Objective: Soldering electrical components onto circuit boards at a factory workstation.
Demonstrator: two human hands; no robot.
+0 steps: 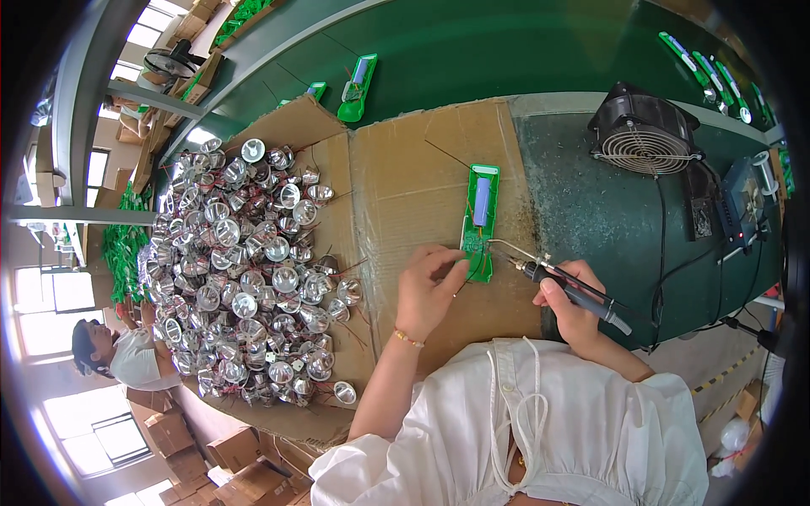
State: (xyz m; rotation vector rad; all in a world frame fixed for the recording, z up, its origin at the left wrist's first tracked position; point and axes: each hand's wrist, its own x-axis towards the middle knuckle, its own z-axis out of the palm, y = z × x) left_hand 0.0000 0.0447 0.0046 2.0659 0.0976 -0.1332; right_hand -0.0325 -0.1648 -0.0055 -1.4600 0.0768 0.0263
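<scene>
In front of me lies a long green plastic casing (493,180) with a purple cylindrical battery (482,201) and a small green circuit board (475,244) in it. My left hand (429,283) is at the casing's lower left edge, thumb and fingertips bent together by the board; what they pinch is too small to make out. My right hand (571,301) grips a soldering iron (582,299) with a thin metal feed tube. The iron's tip end reaches over the board from the right; contact is unclear. A thin dark wire sticks out from the casing's top left.
Silvery reflector cups (245,278) with wires heap on the left. A cardboard sheet (405,185) lies under the work. At right stand a black fan (645,135) and a blue soldering station (747,198). More green casings (359,88) lie beyond. Another person (126,354) works at far left.
</scene>
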